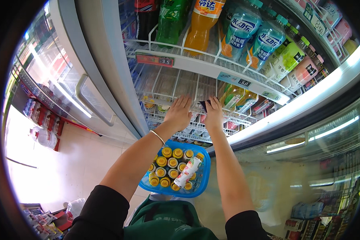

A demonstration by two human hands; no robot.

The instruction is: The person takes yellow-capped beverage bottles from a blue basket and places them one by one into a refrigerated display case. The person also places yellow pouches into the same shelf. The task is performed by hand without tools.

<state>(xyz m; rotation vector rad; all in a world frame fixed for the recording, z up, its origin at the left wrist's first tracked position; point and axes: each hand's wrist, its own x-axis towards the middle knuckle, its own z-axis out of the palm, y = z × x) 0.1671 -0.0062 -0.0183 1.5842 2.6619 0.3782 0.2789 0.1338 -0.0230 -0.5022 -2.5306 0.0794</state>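
Both arms reach into an open drinks fridge. My left hand (pixel 179 113) lies with fingers stretched out at the front of a white wire shelf (pixel 164 82), holding nothing that shows. Close beside it on the right, my right hand (pixel 213 116) is at the same shelf front, its fingers close together around a small dark piece (pixel 204 105) whose kind I cannot make out. Below my wrists stands a blue plastic basket (pixel 206 176) with several yellow-capped bottles (pixel 173 163) upright in it. One white bottle with a printed label (pixel 187 175) lies on top of them.
On the shelf above stand green (pixel 171 24), orange (pixel 202 28) and light-blue (pixel 240 30) drink bottles behind a wire rail. Yellowish bottles (pixel 232 96) stand right of my right hand. Glass doors flank me; the left one has a white handle (pixel 82 94).
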